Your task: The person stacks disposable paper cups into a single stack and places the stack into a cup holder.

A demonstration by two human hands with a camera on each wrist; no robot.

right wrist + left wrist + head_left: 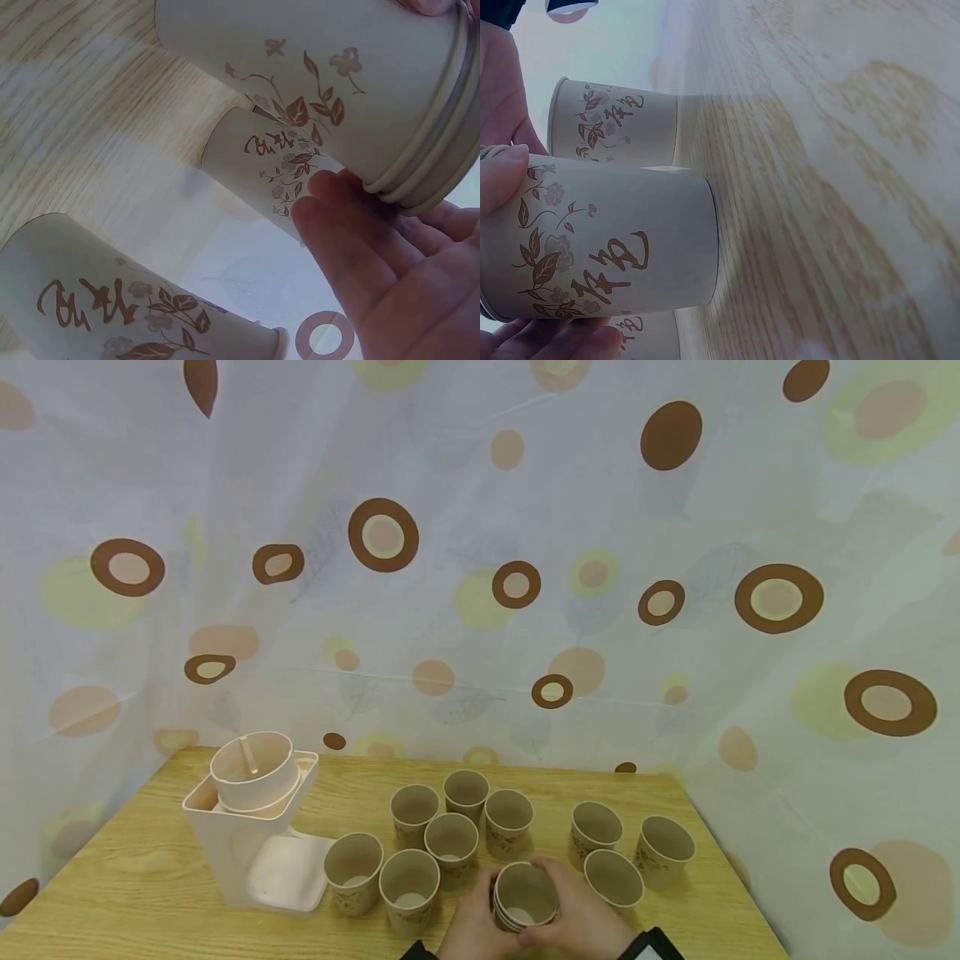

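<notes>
A small stack of nested paper cups [527, 893] stands between my two hands near the table's front, its open mouths facing up. My left hand [477, 920] grips the stack from the left, with thumb and fingers around its upper part in the left wrist view. From the right, my right hand [583, 912] holds the same stack, and its fingers [341, 232] lie against the rims. Several stacked rims show in the right wrist view. Brown flowers and lettering decorate the cup wall [630, 240]. Close to the right hand is a single cup [613, 878].
Left of the stack, several upright cups [408, 889] form a loose cluster. Two more, a near cup [596, 831] and a far-right cup [664, 847], stand on the right. A white cup-shaped dispenser [255, 827] sits at left on the wooden table [135, 868]; a patterned curtain [450, 627] hangs behind.
</notes>
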